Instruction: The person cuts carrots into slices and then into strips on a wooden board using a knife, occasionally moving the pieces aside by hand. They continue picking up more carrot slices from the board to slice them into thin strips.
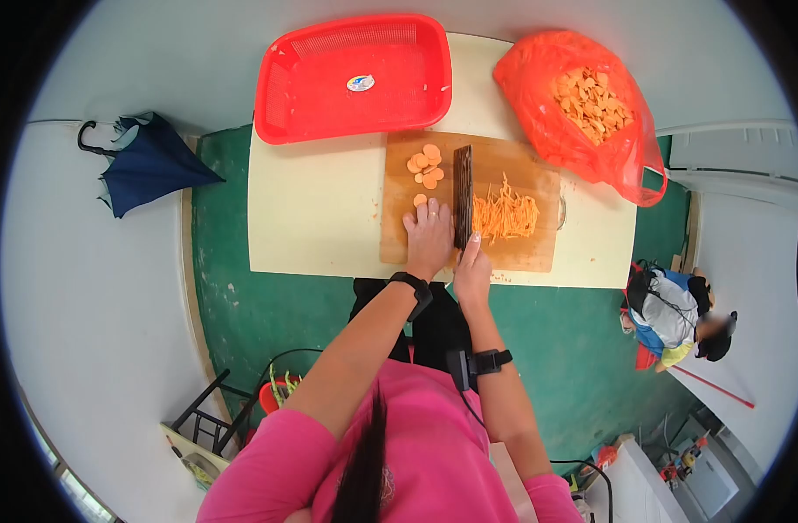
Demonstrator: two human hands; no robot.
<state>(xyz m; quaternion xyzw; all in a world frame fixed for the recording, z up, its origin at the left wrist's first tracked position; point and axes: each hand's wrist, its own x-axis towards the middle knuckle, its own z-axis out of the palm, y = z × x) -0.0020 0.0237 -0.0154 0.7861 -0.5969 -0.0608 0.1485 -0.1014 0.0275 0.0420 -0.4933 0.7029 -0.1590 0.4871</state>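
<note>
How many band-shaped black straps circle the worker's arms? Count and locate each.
2: a black strap around the left wrist, another black strap around the right forearm. The pink fabric sleeves could hide others.

Across the upper middle of the frame, a desk (312,213). On it, at upper left, a basket (329,118); at upper right, a bag (538,83) with cut pieces (593,106) inside. Below and between these, a cutting board (521,157), with loose slices (429,162) left of a knife (463,187) and shreds (505,214) just right of it. Left of the desk, an umbrella (155,166).
</note>
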